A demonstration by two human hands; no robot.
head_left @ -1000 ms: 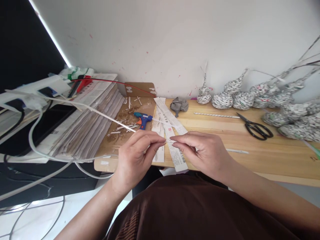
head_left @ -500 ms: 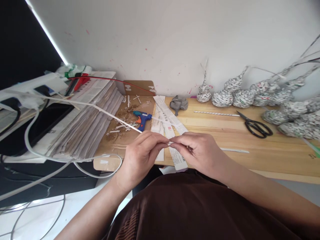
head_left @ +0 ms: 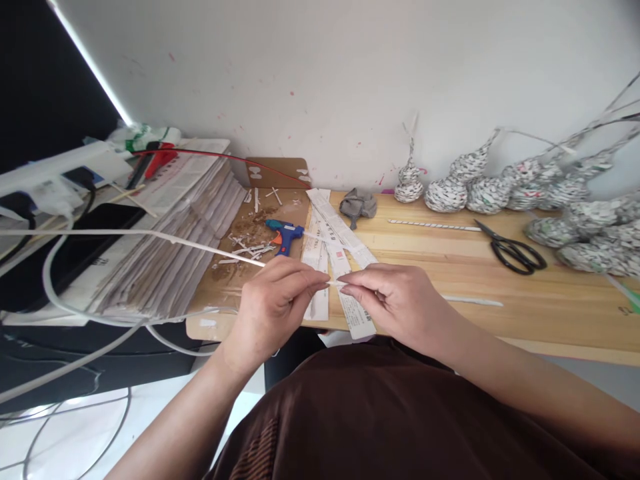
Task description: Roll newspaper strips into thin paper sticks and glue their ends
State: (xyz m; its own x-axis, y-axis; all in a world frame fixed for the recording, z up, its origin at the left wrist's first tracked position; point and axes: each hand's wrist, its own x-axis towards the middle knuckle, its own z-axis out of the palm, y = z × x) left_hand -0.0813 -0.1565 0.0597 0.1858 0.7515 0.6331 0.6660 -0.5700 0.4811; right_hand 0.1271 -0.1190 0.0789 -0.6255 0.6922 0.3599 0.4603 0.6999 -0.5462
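Note:
A long thin white paper stick (head_left: 215, 251) runs out to the left from my left hand (head_left: 273, 300), whose thumb and fingers are pinched around it. My right hand (head_left: 397, 293) pinches the stick a short way to the right, leaving a small bit showing between the fingertips. Beyond my right hand a white stick end (head_left: 473, 301) shows above the wood; whether it belongs to the same stick I cannot tell. Printed paper strips (head_left: 357, 310) lie fanned out under my hands. A blue glue gun (head_left: 287, 238) rests just past my left hand.
Black scissors (head_left: 517, 257) and a striped paper stick (head_left: 433, 225) lie on the wooden table (head_left: 560, 313). Several woven paper gourds (head_left: 445, 195) line the wall. A grey cloth-like piece (head_left: 359, 205) sits behind the strips. Stacked newspapers (head_left: 185, 267), a power strip (head_left: 80, 170) and cables crowd the left.
My left hand has shifted slightly left, opening a small gap between the fingertips. The stick's left part has swung lower and flatter. My right hand has barely moved.

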